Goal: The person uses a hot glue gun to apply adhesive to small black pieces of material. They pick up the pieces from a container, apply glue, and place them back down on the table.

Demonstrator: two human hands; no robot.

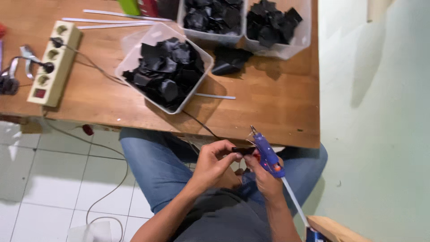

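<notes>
My left hand (pixel 214 162) pinches a small black piece (pixel 242 150) above my lap, just in front of the table edge. My right hand (pixel 262 172) grips a blue glue gun (pixel 268 154) with its metal nozzle pointing up and away; a clear glue stick (pixel 293 201) trails out of its back. The right fingers also touch the black piece. Both hands meet over my jeans.
A wooden table (pixel 268 107) carries a clear tub of black pieces (pixel 165 67), two more such tubs (pixel 244 20) behind, a loose black piece (pixel 228 60), white strips (pixel 112 20) and a beige power strip (pixel 53 62) with cables. White tiled floor lies at the left, a pale wall at the right.
</notes>
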